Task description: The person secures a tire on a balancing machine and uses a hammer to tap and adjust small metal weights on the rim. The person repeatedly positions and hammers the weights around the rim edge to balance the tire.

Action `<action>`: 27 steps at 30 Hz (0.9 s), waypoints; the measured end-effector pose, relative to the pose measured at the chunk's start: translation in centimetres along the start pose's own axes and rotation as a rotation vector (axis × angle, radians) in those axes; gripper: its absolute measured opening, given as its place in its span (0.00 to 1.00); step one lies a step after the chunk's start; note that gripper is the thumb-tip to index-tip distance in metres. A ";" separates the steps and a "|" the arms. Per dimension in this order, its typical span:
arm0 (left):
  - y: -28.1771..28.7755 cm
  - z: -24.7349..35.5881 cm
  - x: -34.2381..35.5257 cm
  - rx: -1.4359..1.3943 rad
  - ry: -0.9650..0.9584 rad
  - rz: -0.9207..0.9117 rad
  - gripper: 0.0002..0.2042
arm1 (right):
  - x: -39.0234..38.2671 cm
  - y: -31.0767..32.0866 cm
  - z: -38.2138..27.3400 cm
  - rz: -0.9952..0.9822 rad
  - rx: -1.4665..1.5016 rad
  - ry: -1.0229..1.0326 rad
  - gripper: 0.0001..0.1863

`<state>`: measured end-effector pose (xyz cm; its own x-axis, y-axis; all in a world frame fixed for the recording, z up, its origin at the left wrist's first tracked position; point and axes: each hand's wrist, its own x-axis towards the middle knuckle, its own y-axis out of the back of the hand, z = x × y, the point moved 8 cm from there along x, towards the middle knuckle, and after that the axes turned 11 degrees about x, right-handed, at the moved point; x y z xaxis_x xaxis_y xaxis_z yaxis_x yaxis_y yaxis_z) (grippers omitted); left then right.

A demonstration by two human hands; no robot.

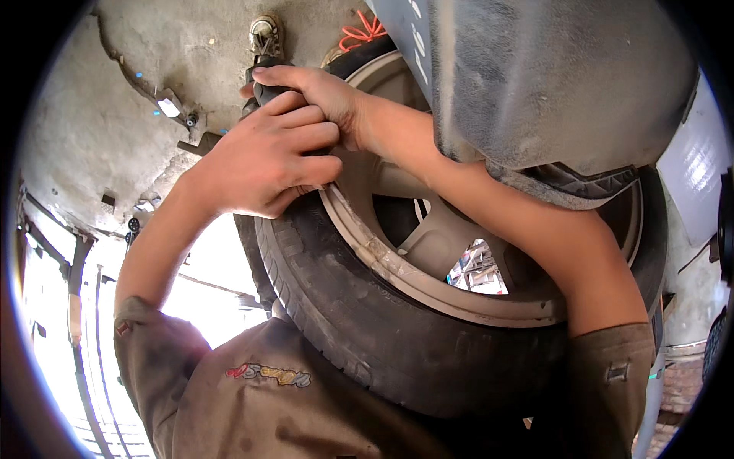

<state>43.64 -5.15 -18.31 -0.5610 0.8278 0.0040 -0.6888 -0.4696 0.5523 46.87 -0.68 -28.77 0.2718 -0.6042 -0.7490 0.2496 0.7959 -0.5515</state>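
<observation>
A black tyre (329, 306) on a pale alloy wheel rim (382, 268) stands tilted against my body, under both forearms. My left hand (267, 157) is closed at the rim's left edge, its fingers curled in; whatever lies inside them is hidden. Reaching across the spokes from the right, my right hand (325, 96) wraps around a black rounded object (269, 90) just beyond the tyre. Its thumb rests on top; the kind of object is not clear, as the fingers cover much of it. Both hands are close together, the left nearer to me.
A dusty grey curved panel (558, 76) overhangs the wheel at upper right, close above my right forearm. Beyond the hands are a shoe (265, 38) and an orange-red cord (363, 32) on the stained concrete floor (183, 46). A dark strip with a small white piece (168, 103) lies left.
</observation>
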 end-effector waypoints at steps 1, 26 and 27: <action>-0.1 -0.3 0.0 0.002 0.008 -0.002 0.11 | 0.7 0.0 -0.3 -0.020 -0.045 0.035 0.20; -1.6 1.5 0.1 -0.266 0.242 -0.005 0.14 | 2.8 1.2 1.1 0.122 -0.005 -0.028 0.20; -1.4 1.5 0.1 -0.293 0.255 0.002 0.14 | 2.3 1.6 1.3 0.181 -0.031 -0.032 0.23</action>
<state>45.28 -3.95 -17.86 -0.6331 0.7414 -0.2225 -0.7690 -0.5695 0.2904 49.10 -0.87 -30.86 0.3396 -0.4512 -0.8253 0.1649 0.8924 -0.4201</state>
